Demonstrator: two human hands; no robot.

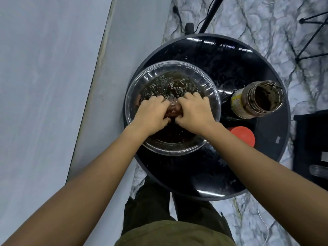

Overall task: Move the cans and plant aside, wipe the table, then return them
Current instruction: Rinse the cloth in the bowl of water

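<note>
While both hands are working in a clear bowl (173,108) of dark, rippling water at the left edge of the round black table (221,55), the person is squeezing a pinkish wad, apparently the wiping cloth (173,110), just under the surface. The left hand (152,115) and the right hand (194,110) are curling their fingers around it from either side, probably wringing it so it wipes without flooding the glossy top. No cans or plant are showing in view. An open glass jar (257,99) is standing near the right edge, tilting outward in the wide lens, and a red lid (243,136) is lying just nearer the person. Droplets are scattering across the top around the bowl, suggesting that the wiping step is under way.
</note>
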